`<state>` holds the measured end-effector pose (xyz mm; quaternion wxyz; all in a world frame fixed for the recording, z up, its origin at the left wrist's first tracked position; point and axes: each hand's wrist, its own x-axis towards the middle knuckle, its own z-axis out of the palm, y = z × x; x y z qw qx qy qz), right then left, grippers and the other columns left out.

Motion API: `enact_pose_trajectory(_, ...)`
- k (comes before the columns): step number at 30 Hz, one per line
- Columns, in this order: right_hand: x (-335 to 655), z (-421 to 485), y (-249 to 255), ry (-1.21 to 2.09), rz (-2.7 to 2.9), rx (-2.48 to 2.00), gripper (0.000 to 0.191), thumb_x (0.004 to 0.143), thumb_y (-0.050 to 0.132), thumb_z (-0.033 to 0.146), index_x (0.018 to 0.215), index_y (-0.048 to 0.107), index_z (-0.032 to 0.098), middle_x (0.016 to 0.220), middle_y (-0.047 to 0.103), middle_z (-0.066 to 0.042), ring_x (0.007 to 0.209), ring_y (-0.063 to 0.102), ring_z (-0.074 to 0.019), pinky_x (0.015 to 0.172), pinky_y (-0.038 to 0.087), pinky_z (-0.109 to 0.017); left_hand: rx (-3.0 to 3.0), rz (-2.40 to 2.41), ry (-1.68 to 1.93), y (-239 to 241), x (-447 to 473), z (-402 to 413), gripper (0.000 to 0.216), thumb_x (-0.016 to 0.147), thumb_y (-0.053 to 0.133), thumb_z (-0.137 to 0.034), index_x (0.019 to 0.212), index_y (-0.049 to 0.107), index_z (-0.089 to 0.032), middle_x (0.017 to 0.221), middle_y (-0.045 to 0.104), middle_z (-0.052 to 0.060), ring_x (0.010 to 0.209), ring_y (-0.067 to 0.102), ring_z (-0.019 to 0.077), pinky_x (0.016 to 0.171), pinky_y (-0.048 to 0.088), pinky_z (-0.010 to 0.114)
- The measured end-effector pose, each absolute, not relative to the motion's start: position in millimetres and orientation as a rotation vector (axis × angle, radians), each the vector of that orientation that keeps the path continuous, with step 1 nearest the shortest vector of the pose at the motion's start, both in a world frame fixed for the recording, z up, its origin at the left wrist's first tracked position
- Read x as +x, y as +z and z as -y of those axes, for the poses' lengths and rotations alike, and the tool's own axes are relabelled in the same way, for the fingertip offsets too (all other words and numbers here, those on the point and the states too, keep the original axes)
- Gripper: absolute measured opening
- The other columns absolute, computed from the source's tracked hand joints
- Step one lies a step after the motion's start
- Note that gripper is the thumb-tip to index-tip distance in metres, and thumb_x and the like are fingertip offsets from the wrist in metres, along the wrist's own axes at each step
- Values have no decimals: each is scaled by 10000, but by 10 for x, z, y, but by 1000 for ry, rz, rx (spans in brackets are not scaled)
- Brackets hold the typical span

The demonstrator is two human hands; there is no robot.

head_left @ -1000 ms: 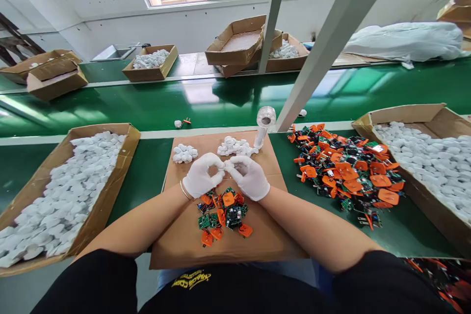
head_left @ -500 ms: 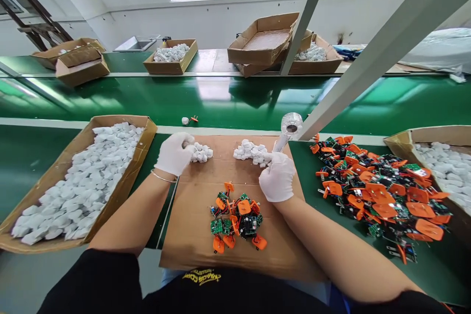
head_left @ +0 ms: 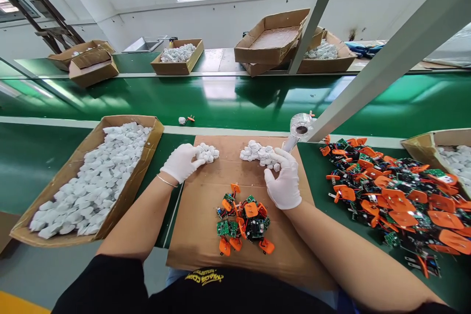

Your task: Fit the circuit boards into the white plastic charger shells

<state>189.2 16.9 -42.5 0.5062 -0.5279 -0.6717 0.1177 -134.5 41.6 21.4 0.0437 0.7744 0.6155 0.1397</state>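
Note:
My left hand (head_left: 182, 163), in a white glove, is at the left edge of a small pile of white plastic pieces (head_left: 208, 153). Its thumb and fingers are apart, with the tips against the pile. Across the cardboard sheet (head_left: 198, 206), my gloved right hand (head_left: 284, 179) is at the right end of a second white pile (head_left: 257, 152). Thumb and fingers are spread there, and a loose white piece (head_left: 276, 167) shows between them. Nearer my body lies a cluster of green circuit boards with orange plug parts (head_left: 245, 221).
A cardboard tray (head_left: 160, 127) full of white pieces stands at left. To the right spreads a large heap of orange-and-green plug assemblies (head_left: 397, 196), with another tray (head_left: 415, 144) beyond. A clear tape roll (head_left: 301, 126) stands by the slanted metal post (head_left: 382, 68).
Both hands have loosened from curled fingers to spread ones, staying beside the two white piles. The whole view has shifted slightly, so things sit further right.

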Motion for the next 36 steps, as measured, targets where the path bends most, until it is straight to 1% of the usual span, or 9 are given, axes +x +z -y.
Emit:
enact_pose_trajectory(3,1852,-83,-322,311,1582,-1162,441,775,608,77,1188,577,229,1337,522,-139,1191,574,-287,860,575,-434,2408,-1738,453,218,-1401,-438,225,828,640,-381,682,641,-210,697,597,52,681,551,209,618,372,302)
enact_pose_trajectory(8,1838,-28,-209,300,1633,-992,396,807,614,70,1162,559,236,1307,561,-126,1291,543,-300,1079,462,-563,2057,-1517,557,245,-1486,-499,280,847,609,-413,674,632,-193,678,634,22,643,554,172,630,422,289)
enact_pose_trajectory(11,1850,-53,-226,340,1666,-934,374,815,613,80,1151,564,236,1250,607,-115,1233,586,-277,1095,450,-568,1847,-1504,714,239,-1540,-542,347,890,531,-426,655,624,-189,673,641,25,617,556,162,609,448,289)
enact_pose_trajectory(15,1853,-65,-316,582,1615,-899,320,831,622,123,1128,584,234,1201,660,-115,1164,628,-258,1025,514,-514,1764,-1561,913,269,-1446,-500,310,936,459,-397,770,613,-187,672,622,19,555,524,143,546,428,286)
enact_pose_trajectory(19,1812,-44,-365,1134,1511,-853,218,854,642,222,1071,627,217,1054,732,-104,995,707,-224,912,580,-430,1975,-1288,937,315,-931,-344,160,866,624,-301,972,673,-191,811,698,40,754,639,175,758,519,347)
enact_pose_trajectory(23,1766,-91,-330,1541,1290,-773,329,785,742,345,1064,631,211,1007,757,-76,924,731,-205,885,588,-403,2305,-1011,803,223,-261,-216,187,808,648,-152,972,702,-222,827,697,28,833,633,186,832,516,359)
enact_pose_trajectory(30,1754,-208,-282,1691,1122,-835,326,699,804,341,955,675,186,926,757,-50,797,712,-161,768,583,-316,2180,-1009,961,-104,-42,-230,436,736,650,-137,1160,586,-217,945,600,45,835,563,184,782,501,344)
enact_pose_trajectory(33,1738,-191,-277,1669,1058,-888,282,666,805,267,896,667,181,781,716,-11,627,636,-113,607,537,-261,1883,-991,1050,-191,-182,-341,304,718,577,-132,1010,549,-209,872,534,23,755,513,151,699,481,302)
enact_pose_trajectory(36,1727,-180,-261,1611,1083,-898,229,652,787,217,857,692,177,671,656,24,608,594,-102,599,513,-252,1632,-1059,1078,-264,-224,-428,181,754,548,-137,919,526,-207,765,508,0,669,493,126,604,447,260)
